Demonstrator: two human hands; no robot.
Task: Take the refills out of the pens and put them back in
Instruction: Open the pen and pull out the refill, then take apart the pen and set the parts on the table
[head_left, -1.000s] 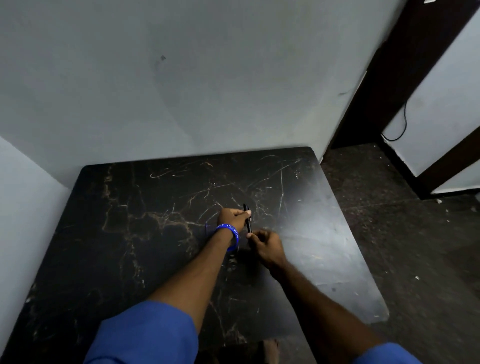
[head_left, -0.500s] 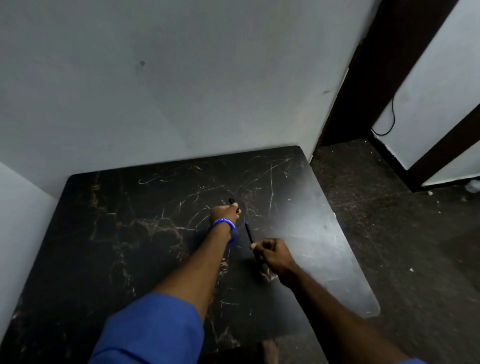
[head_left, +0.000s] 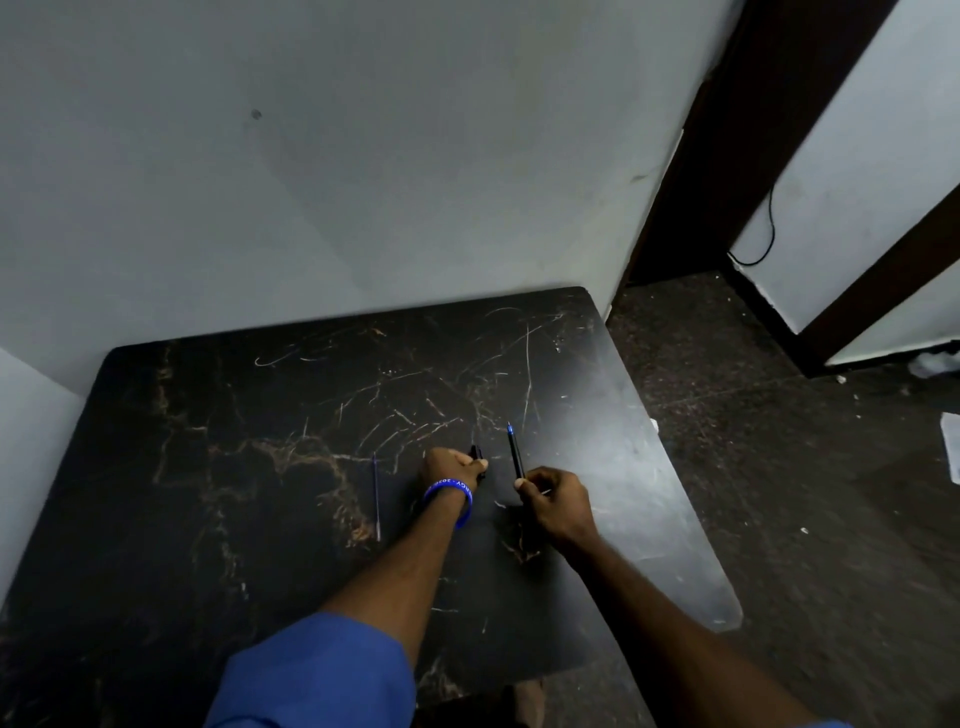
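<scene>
Head view is showing both hands working over a dark marbled table (head_left: 208, 467). The left hand (head_left: 449, 467), wearing a blue wristband (head_left: 451, 499), is clenching around a black pen part (head_left: 477, 457), most of it hidden inside the fist. The right hand (head_left: 556, 501) is pinching the lower end of a dark pen barrel (head_left: 516, 457), its blue tip pointing away. A thin refill (head_left: 376, 493) is lying loose on the table, left of the left hand and hard to make out.

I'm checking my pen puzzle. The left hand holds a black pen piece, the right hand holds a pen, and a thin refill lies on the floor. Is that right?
Not quite. The head view shows the thin refill lying on the black table, left of the left hand, not on the floor. The rest is right.
</scene>
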